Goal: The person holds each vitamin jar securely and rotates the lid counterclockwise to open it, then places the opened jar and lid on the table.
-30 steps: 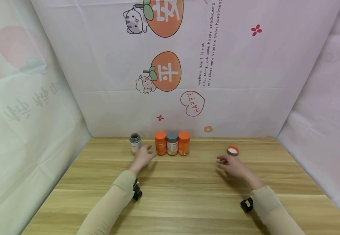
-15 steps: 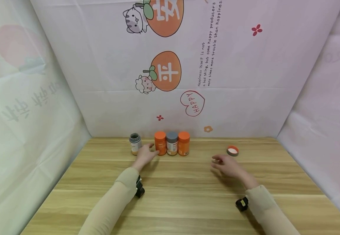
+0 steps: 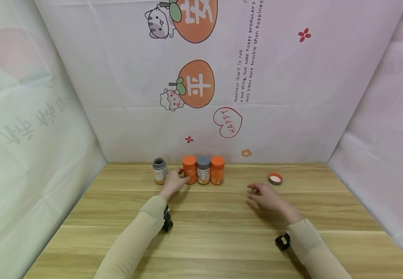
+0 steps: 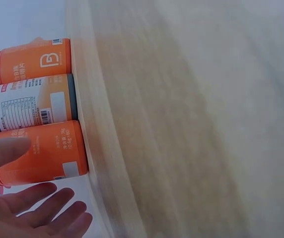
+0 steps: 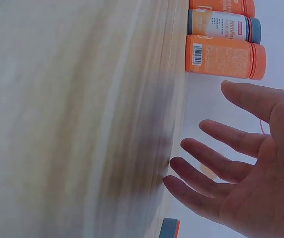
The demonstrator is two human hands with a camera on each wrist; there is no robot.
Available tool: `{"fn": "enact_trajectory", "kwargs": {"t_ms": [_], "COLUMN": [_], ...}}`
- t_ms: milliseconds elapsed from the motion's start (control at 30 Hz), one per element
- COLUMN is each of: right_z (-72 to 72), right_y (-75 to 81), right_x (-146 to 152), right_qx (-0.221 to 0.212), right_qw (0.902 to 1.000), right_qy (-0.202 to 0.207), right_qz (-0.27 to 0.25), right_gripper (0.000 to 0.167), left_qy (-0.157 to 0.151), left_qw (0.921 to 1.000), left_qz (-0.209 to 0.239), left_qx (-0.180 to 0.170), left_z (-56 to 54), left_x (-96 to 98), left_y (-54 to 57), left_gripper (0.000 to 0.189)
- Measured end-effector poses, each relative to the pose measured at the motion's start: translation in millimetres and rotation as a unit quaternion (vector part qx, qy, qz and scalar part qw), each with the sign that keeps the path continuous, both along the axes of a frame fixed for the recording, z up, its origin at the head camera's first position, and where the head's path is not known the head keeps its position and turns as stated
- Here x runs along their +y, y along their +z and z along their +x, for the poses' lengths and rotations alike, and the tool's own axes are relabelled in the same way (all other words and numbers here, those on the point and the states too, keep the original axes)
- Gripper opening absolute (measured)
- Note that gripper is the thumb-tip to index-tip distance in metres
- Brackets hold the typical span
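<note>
"HAPPY" on backdrop [image 3: 274, 77], "B" on orange jar [image 3: 217, 171]

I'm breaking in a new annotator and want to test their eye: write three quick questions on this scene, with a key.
1. How many jars stand on the table?
2. True or false: the right hand is gripping the loose lid.
3. Which lid colour does the middle jar in the row of three have? A orange, B grey, C white.

Key:
1. Four.
2. False; the right hand holds nothing, and the loose lid lies on the table.
3. B.
</note>
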State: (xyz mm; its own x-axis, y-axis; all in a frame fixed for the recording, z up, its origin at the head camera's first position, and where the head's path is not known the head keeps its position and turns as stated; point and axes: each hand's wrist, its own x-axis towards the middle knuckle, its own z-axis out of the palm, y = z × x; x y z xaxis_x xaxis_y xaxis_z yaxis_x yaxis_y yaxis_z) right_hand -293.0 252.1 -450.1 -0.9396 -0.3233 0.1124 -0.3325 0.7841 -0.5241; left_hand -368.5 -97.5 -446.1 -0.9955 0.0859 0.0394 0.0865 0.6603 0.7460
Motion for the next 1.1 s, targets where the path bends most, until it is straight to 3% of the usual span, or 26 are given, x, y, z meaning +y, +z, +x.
{"fn": "enact_trajectory", "kwargs": {"t_ms": [433,700,1100], "right_z": [-1.7,-2.3,-0.2], "right_y": [-2.7,-2.7,0.9], "right_x": [-6.2,-8.8,-13.3], "right_qx": [-0.004,-0.006,-0.013], "right_qw": [1.0000,0.9999,0.9998], "right_qy": [0.003,-0.006,-0.005], "right_qz": [-0.007,-0.008,-0.015], "right_gripper": [0.044,0.044,0.044], "left_qy": [-0.002,0.002,0.019], "left_qw": [0.9994,0.9975,0.9949], "left_qz": [0.034,0.070,0.099], "left_qx": [0.003,-0.010,-0.008], "left_z": [-9.3,-16.1,-14.6], "left_x": [5.1,10.6,12.4], "left_y": [-4.1,-9.0,-9.5], "left_gripper": [0.048,0.054,0.055]}}
